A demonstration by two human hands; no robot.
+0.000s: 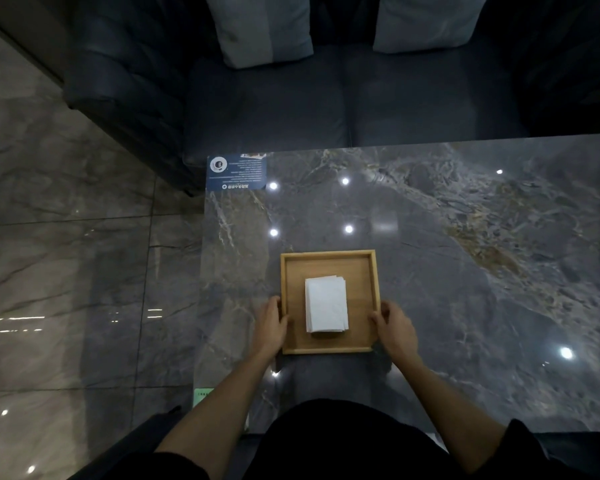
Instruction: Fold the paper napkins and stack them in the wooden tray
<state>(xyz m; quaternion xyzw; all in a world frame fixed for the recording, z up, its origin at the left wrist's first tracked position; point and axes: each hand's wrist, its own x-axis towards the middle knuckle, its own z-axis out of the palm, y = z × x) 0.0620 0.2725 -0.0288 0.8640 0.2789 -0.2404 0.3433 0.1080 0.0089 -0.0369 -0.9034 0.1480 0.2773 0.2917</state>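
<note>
You had both hands on the wooden tray (329,258), one on each side rail near its near corners. Your left hand (270,322) was closed over the rail at 9 o'clock, thumb hooked inside onto the tray floor, fingers down the outer wall. Your right hand (394,325) mirrored it at 3 o'clock, thumb over the rim and fingers wrapped outside. Neither hand held a napkin. That matched, two-sided hold looked meant to square or slide the tray without tipping its load, though I could not tell whether it was lifted off the marble table (465,237) or resting on it.

Inside, the folded paper napkins (326,304) sat as one white stack, near the centre and slightly toward 6 o'clock, clear of all four walls. The top edges at 12 o'clock were a little fanned, so the pile was not perfectly flush. No loose napkins showed on the table, which suggested the folding was finished.

A blue printed card (236,172) lay well away at the table's corner, toward 11 o'clock.
</note>
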